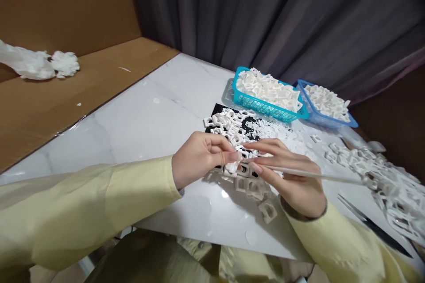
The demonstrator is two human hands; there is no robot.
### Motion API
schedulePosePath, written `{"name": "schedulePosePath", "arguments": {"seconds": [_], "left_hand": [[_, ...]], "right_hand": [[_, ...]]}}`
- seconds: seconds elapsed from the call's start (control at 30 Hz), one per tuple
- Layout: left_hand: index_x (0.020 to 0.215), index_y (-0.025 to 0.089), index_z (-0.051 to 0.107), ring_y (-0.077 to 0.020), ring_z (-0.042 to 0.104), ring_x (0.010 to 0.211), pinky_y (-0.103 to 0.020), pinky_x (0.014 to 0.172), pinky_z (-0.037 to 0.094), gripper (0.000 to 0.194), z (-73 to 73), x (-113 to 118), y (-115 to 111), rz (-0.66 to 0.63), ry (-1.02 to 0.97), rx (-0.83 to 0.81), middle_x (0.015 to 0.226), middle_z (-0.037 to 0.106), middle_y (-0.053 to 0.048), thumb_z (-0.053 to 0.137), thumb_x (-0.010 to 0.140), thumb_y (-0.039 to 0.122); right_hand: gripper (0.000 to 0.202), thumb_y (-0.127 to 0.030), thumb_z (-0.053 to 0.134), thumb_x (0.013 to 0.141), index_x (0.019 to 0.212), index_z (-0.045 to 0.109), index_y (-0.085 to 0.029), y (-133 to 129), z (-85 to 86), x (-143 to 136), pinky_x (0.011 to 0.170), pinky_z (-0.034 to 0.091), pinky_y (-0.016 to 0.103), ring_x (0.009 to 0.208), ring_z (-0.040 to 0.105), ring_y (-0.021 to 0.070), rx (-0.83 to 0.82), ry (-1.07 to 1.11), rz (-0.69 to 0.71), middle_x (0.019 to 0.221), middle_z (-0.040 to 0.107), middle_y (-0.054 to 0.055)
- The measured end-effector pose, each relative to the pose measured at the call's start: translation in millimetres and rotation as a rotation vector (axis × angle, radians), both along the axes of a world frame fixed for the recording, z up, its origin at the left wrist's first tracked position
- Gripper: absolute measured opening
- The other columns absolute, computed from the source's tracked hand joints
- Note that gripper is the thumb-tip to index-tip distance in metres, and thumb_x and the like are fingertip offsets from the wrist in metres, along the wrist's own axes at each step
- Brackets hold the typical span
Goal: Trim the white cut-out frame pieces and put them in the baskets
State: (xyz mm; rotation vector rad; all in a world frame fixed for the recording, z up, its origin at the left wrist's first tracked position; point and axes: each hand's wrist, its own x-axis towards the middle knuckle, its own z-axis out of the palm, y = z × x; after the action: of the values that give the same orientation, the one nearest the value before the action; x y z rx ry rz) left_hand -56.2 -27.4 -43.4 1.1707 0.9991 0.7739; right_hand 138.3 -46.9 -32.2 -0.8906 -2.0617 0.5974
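My left hand (205, 157) is closed in a pinch on a small white plastic piece (232, 166). My right hand (292, 170) is closed around a thin whitish rod (318, 174), which slants out to the right past the knuckles. The rod's near end is by the left fingertips; whether it touches the piece I cannot tell. Under and beyond both hands, a heap of white plastic pieces with openings (229, 124) lies on a black mat (219, 108). A single white piece (267, 211) rests on the table just in front of my right wrist.
A teal basket (265, 107) and a blue basket (327, 120), both full of white pieces, stand at the back. Scissors or tweezers with dark handles (375, 225) lie at right beside a larger white pile (392, 185). Cardboard (99, 75) borders the white table (133, 119) at left.
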Motion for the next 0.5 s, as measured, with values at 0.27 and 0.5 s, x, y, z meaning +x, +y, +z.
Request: {"name": "schedulePosePath", "arguments": {"seconds": [0.27,0.5], "left_hand": [[0.079,0.015,0.058,-0.0139,0.062,0.073,-0.026,0.071,0.045,0.027,0.6,2.1,5.4,0.030,-0.157,-0.057,0.075,0.068,-0.003,0.072,0.069,0.036],[0.062,0.018,0.043,-0.0044,0.040,0.038,-0.015,0.036,0.032,0.029,0.0,-7.9,26.4,0.224,-0.299,-0.235,0.045,0.041,0.007,0.066,0.075,0.030]], "right_hand": [[0.023,-0.012,0.057,0.082,0.098,0.067,-0.025,10.0,4.6,-3.3,0.080,0.052,0.041,0.092,0.064,0.0210,0.226,-0.139,-0.034,0.097,0.071,0.004],[0.014,-0.025,0.060,0.079,0.071,0.069,-0.017,155.5,46.7,20.1,0.089,0.042,0.049,0.094,0.062,0.0290,0.309,-0.432,-0.531,0.088,0.071,0.009]]}}
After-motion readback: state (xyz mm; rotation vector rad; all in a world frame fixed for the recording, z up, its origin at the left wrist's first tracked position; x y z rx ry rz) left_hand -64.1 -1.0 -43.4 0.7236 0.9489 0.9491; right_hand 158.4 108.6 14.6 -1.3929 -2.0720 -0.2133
